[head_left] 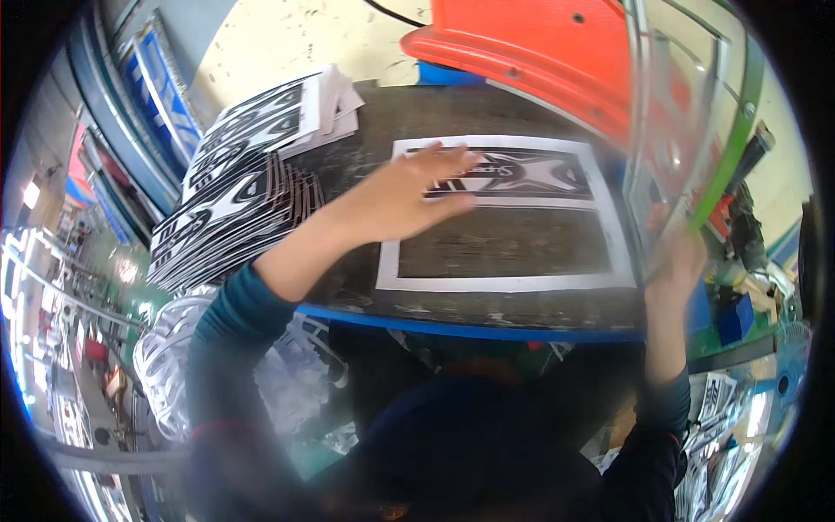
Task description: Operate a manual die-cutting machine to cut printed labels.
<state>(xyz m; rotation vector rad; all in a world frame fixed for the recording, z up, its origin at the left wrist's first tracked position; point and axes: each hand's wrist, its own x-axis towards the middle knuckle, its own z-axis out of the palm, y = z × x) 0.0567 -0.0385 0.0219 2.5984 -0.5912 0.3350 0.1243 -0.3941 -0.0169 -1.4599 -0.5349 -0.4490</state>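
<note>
My left hand [409, 196] lies flat, fingers spread, on a black-and-white printed sheet [522, 174] that sits on the dark work plate [504, 239] inside a white rectangular outline. My right hand [674, 265] grips the lower edge of a raised clear guard with a green frame [696, 130] at the right of the plate. Above the plate is an orange machine body [522, 43].
A fanned stack of black-and-white printed sheets [235, 196] fills the bench to the left, with white sheets [335, 104] behind it. A blue edge [470, 329] runs along the plate's front. Cut scraps [174, 365] lie below left, clutter at the right.
</note>
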